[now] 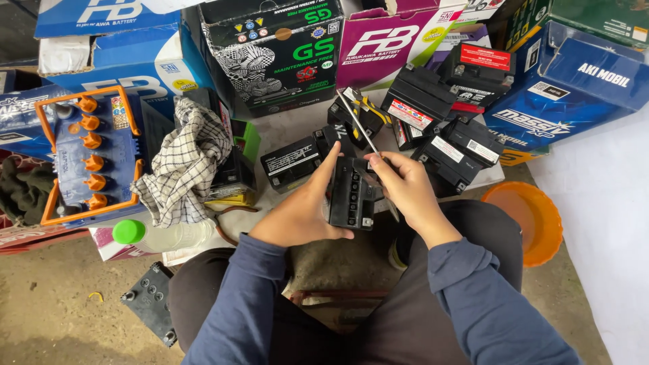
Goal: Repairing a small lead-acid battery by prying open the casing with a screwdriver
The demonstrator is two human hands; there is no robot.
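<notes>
One small black battery (351,195) sits upright in our grip, above our lap. Our left hand (302,211) wraps its left side, thumb up along the top edge. Our right hand (405,186) pinches one thin metal rod (358,124) closed between the fingers; the rod slants up and away from the battery's top. Beyond, on the pale sheet (284,128) spread on the floor, we count about seven more small black batteries (451,145), most toward its right edge. One checked cloth (184,162) lies at its left edge, beside one blue battery with six orange caps (91,155). One orange bowl (531,220) rests just off the right corner.
</notes>
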